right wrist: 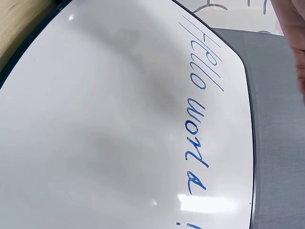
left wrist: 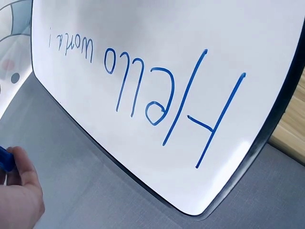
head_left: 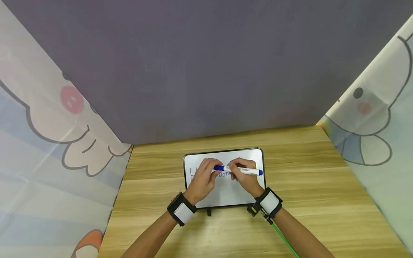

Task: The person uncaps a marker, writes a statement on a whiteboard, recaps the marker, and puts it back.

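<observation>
A white marker with blue ends [head_left: 246,170] is held level between both hands, above a small whiteboard [head_left: 226,197]. My left hand [head_left: 203,181] pinches its blue cap end [head_left: 218,167]; the same blue cap [left wrist: 6,160] shows between fingertips in the left wrist view. Around the white barrel, the fingers of my right hand [head_left: 246,175] are curled. Blue handwriting [left wrist: 162,95] on the board reads "Hello World !". It is partly hidden by the hands in the head view. Only part of a hand [right wrist: 293,38] enters the right wrist view, without the marker.
The whiteboard stands on a wood-grain table [head_left: 155,179], with a small black foot [head_left: 209,211] at its lower edge. Behind rises a grey panel [head_left: 206,71]. Cartoon-printed sheets [head_left: 48,118] flank the table. A green cable [head_left: 285,238] runs from the right wrist strap [head_left: 269,203].
</observation>
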Tool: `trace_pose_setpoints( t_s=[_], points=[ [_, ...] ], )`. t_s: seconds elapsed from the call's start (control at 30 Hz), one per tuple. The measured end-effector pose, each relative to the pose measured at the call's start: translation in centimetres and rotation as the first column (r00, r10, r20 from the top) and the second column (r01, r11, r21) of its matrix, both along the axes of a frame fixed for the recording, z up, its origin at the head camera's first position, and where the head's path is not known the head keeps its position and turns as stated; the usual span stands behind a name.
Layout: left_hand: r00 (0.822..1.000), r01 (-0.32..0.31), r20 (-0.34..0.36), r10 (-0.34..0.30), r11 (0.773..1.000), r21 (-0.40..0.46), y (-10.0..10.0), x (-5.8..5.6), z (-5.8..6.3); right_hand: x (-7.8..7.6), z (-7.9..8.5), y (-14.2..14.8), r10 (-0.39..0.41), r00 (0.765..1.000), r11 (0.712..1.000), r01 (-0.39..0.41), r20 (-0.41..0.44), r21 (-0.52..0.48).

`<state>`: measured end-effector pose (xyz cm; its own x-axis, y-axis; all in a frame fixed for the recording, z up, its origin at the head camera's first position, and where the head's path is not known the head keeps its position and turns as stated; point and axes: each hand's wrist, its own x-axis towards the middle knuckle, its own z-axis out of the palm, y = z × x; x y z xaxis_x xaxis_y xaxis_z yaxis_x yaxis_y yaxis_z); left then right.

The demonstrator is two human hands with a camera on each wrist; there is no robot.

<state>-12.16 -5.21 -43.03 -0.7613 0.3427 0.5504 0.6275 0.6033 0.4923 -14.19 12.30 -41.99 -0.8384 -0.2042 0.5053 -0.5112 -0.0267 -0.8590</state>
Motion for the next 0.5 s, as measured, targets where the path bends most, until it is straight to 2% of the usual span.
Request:
trace_pose_setpoints(
  t_s=[0.2, 0.3, 0.4, 0.5],
  points=[
    [0.999, -0.024, 0.037, 0.026, 0.998, -0.051, 0.05, 0.03, 0.08, -0.29, 0.21, 0.19, 0.040, 0.999, 0.999, -0.040, 0.009, 0.007],
    [0.998, -0.032, 0.044, 0.037, 0.995, -0.099, 0.19, 0.18, 0.09, -0.42, 0.20, 0.27, 0.026, 0.999, 0.999, -0.028, 0.037, 0.046],
    [0.999, -0.046, -0.002, 0.046, 0.992, -0.121, 0.45, 0.29, 0.06, -0.40, -0.06, 0.18, 0.001, 0.996, 0.998, -0.006, 0.089, 0.058],
    [0.996, -0.055, -0.075, 0.047, 0.993, -0.102, 0.91, 0.21, -0.12, -0.12, -0.54, -0.33, 0.019, 0.991, 1.000, -0.017, 0.133, -0.021]
  ],
)
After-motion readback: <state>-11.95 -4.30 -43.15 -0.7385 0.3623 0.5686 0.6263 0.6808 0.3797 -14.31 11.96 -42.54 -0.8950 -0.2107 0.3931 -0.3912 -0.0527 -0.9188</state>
